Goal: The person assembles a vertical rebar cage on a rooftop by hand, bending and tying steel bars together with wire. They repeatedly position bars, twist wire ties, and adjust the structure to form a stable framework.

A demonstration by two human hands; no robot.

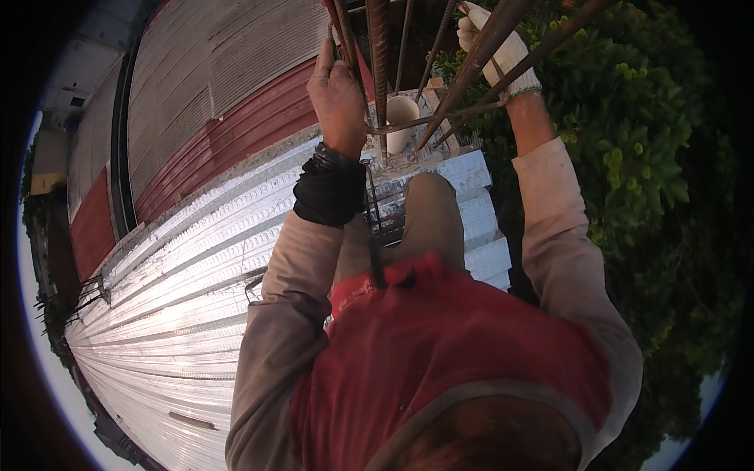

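Note:
My left hand (338, 98), bare with a black band at the wrist, is raised against the left side of several upright ribbed steel rebars (378, 59). One finger stretches up along a bar; the others curl in at the bar, partly out of sight. My right hand (506, 59), in a white knit glove, is on the right side of the bars, partly hidden behind slanting rebars. Its fingers are bent, and what they hold is unclear. A bent steel stirrup (440, 119) loops around the bars below both hands. Among them stands a pale plastic pipe (402, 118).
Shiny ribbed metal decking (181, 306) spreads at the left and beneath my legs. A low concrete edge (228, 169) borders red and grey corrugated roofing (196, 149). Leafy trees (644, 157) fill the right. A short strip (192, 421) lies on the decking.

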